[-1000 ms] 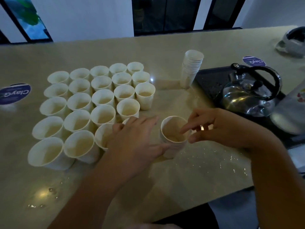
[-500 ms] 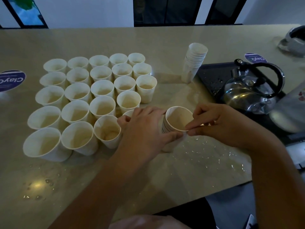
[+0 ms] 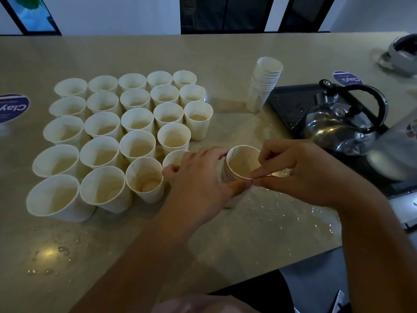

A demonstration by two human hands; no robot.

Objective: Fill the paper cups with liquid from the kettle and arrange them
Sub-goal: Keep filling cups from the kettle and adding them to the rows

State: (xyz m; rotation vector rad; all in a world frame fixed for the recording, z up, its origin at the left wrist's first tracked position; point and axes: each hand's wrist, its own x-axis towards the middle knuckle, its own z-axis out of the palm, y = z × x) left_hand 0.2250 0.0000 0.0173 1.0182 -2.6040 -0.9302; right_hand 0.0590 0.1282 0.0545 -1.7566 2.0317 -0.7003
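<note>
Several white paper cups [image 3: 137, 119] holding pale liquid stand in tight rows on the left of the beige counter [image 3: 225, 233]. One more paper cup [image 3: 242, 162] stands just right of the rows. My left hand [image 3: 198, 184] grips its left side, thumb at the near rim. My right hand [image 3: 302, 172] pinches the near right rim with thumb and forefinger. A shiny steel kettle [image 3: 338, 127] with a black handle sits on a dark tray [image 3: 291, 105] to the right. My left hand partly hides one cup [image 3: 176, 157] of the rows.
A stack of unused paper cups [image 3: 264, 84] stands behind the held cup. Water drops lie on the counter near my hands and at the near left. Round purple stickers [image 3: 13, 107] mark the counter. A grey object [image 3: 404, 54] lies far right; the counter's near edge runs below my right arm.
Both hands have closed on the single cup: the left now wraps its side and the right pinches its rim. The cup stays in about the same spot.
</note>
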